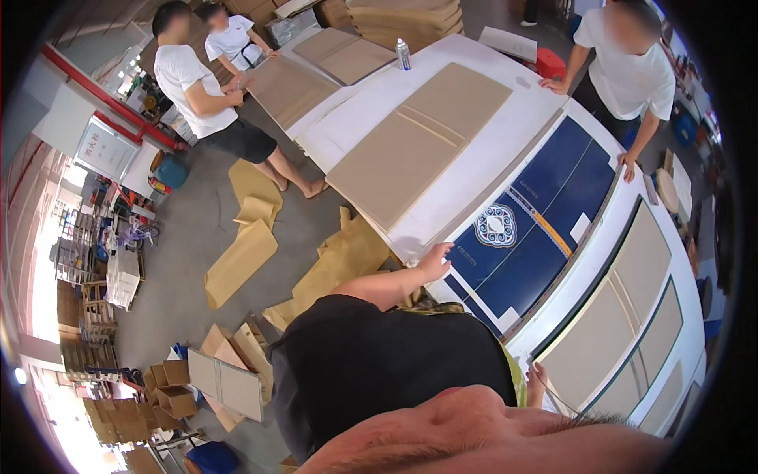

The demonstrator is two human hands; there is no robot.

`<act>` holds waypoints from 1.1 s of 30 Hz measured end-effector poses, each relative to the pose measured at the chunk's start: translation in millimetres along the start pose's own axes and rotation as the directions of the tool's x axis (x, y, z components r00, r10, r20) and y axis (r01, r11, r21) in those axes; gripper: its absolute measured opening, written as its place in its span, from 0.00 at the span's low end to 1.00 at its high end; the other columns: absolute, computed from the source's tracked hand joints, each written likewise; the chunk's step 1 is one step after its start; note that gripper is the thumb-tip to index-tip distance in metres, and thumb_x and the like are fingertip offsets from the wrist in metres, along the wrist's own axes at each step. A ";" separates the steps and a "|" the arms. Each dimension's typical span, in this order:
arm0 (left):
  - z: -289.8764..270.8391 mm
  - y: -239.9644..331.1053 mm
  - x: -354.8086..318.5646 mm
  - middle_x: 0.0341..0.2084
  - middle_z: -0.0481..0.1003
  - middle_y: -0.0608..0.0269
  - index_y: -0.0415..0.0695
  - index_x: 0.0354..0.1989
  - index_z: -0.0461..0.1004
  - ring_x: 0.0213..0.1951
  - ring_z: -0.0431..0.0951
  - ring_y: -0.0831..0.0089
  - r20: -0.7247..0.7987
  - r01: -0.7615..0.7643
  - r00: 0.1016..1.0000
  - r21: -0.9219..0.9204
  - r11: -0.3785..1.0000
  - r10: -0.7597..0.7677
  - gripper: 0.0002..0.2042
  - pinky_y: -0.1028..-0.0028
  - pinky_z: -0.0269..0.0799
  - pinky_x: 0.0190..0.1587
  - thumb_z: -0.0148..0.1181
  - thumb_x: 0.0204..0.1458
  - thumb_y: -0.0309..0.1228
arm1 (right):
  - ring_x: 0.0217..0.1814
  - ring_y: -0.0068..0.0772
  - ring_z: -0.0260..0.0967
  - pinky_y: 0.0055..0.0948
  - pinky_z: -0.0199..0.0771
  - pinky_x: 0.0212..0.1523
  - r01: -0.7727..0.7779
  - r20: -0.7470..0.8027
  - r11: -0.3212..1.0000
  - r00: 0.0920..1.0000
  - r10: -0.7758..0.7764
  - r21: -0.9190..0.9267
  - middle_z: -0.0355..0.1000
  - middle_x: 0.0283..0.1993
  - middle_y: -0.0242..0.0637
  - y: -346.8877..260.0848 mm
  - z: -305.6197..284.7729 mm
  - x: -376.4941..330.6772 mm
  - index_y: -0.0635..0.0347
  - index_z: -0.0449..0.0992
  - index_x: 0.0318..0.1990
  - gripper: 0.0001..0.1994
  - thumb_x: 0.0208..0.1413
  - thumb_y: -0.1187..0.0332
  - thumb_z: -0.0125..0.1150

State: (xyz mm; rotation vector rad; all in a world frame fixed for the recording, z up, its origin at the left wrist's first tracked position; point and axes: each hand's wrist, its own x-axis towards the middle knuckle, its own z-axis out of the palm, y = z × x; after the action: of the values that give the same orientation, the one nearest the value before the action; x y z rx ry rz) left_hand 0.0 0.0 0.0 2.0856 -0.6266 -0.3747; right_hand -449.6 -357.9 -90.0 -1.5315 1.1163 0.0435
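A dark blue panel (513, 237) with a pale round ornament (495, 226) lies on the white table in front of me. My left hand (434, 263) is at the panel's near left corner, fingers apart, with nothing seen in it. Across the panel lies a long ruler (545, 225), part silver and part orange. White pieces (580, 228) sit at the panel's edges. By the near edge of a beige panel (600, 316) on my right is my right hand (537, 381); my body hides much of it, and its fingers are too small to make out.
A long beige board (426, 134) and a spray can (403, 54) stand or lie on the white table (466, 51). One person (628, 63) touches the far right side; two others (193, 79) stand far left. Brown paper (245, 253) and cardboard boxes (170, 383) litter the floor.
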 end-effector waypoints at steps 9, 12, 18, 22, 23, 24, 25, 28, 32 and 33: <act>38.7 30.3 30.8 0.48 0.68 0.50 0.46 0.59 0.55 0.44 0.74 0.62 0.336 0.122 0.940 -0.166 0.979 -0.060 0.27 0.66 0.70 0.47 0.57 0.50 0.30 | 0.36 0.23 0.70 0.22 0.62 0.26 -0.071 0.072 0.990 0.995 0.063 0.122 0.72 0.40 0.32 -79.6 40.7 -78.8 0.55 0.65 0.56 0.20 0.54 0.69 0.53; 46.4 62.6 34.5 0.52 0.65 0.49 0.48 0.62 0.51 0.46 0.74 0.64 0.510 0.191 0.856 -0.162 0.968 -0.083 0.30 0.67 0.70 0.47 0.56 0.52 0.33 | 0.40 0.24 0.70 0.25 0.63 0.28 -0.068 0.069 0.995 0.996 0.063 0.075 0.72 0.43 0.31 -88.5 45.3 -97.4 0.54 0.65 0.56 0.20 0.54 0.67 0.53; 63.1 135.1 51.4 0.57 0.61 0.53 0.53 0.64 0.46 0.57 0.64 0.62 0.785 0.472 0.607 -0.235 0.850 -0.120 0.31 0.59 0.60 0.55 0.53 0.54 0.39 | 0.43 0.24 0.69 0.22 0.64 0.29 -0.033 0.018 0.942 0.999 0.029 0.333 0.72 0.43 0.30 -52.7 53.3 -93.4 0.53 0.67 0.55 0.20 0.55 0.64 0.56; 89.5 124.1 55.7 0.60 0.56 0.54 0.53 0.66 0.41 0.59 0.61 0.58 0.896 0.637 0.444 -0.303 0.709 -0.016 0.33 0.60 0.57 0.57 0.50 0.56 0.42 | 0.48 0.26 0.68 0.24 0.68 0.42 -0.038 -0.023 0.965 0.999 0.045 0.260 0.71 0.50 0.37 -85.5 65.1 -127.3 0.56 0.65 0.57 0.21 0.56 0.66 0.54; 89.6 136.0 50.8 0.61 0.55 0.53 0.53 0.67 0.40 0.59 0.61 0.58 0.898 0.656 0.440 -0.310 0.688 -0.015 0.33 0.60 0.57 0.57 0.49 0.57 0.42 | 0.48 0.27 0.68 0.26 0.68 0.45 -0.062 -0.021 0.958 0.997 0.070 0.281 0.70 0.50 0.39 -90.6 62.1 -134.8 0.57 0.65 0.58 0.21 0.55 0.67 0.54; 97.6 147.8 44.9 0.62 0.54 0.54 0.54 0.67 0.40 0.58 0.62 0.59 0.904 0.682 0.423 -0.272 0.679 -0.062 0.32 0.60 0.58 0.56 0.49 0.57 0.42 | 0.48 0.28 0.68 0.26 0.69 0.45 -0.047 -0.049 0.966 0.997 0.061 0.253 0.70 0.52 0.40 -92.2 58.7 -145.4 0.57 0.65 0.58 0.22 0.55 0.67 0.55; 102.5 155.1 41.1 0.62 0.53 0.54 0.54 0.67 0.40 0.58 0.62 0.59 0.899 0.704 0.422 -0.243 0.668 -0.118 0.32 0.60 0.58 0.56 0.48 0.57 0.42 | 0.48 0.29 0.68 0.26 0.69 0.44 -0.085 -0.055 0.959 0.993 0.103 0.272 0.69 0.52 0.40 -91.4 57.8 -152.3 0.56 0.65 0.57 0.22 0.55 0.67 0.55; 118.3 165.2 33.9 0.62 0.54 0.55 0.54 0.67 0.42 0.57 0.63 0.59 0.924 0.736 0.369 -0.224 0.639 -0.102 0.31 0.60 0.60 0.54 0.46 0.58 0.44 | 0.48 0.28 0.68 0.26 0.69 0.44 -0.147 -0.088 0.937 0.979 0.184 0.317 0.70 0.52 0.39 -89.9 47.4 -177.5 0.56 0.66 0.57 0.22 0.54 0.66 0.55; 141.2 180.4 31.0 0.62 0.54 0.55 0.55 0.67 0.41 0.57 0.63 0.59 0.949 0.769 0.300 -0.185 0.612 -0.091 0.31 0.61 0.60 0.54 0.44 0.58 0.47 | 0.47 0.28 0.70 0.26 0.69 0.42 -0.174 -0.125 0.904 0.963 0.239 0.389 0.72 0.48 0.37 -84.1 40.2 -195.3 0.59 0.67 0.56 0.22 0.53 0.66 0.57; 145.5 183.1 31.4 0.62 0.54 0.55 0.55 0.67 0.41 0.57 0.63 0.59 0.960 0.787 0.267 -0.164 0.594 -0.089 0.31 0.61 0.60 0.54 0.44 0.58 0.48 | 0.47 0.27 0.70 0.26 0.69 0.41 -0.172 -0.146 0.843 0.948 0.281 0.510 0.72 0.47 0.36 -81.9 40.0 -195.5 0.58 0.66 0.56 0.22 0.53 0.66 0.57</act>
State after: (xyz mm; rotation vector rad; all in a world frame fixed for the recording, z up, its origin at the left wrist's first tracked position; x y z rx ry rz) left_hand -97.7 -202.4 71.8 1.1420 -0.2810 -1.9284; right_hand -481.0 -219.5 72.4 -0.9537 1.3571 -0.2372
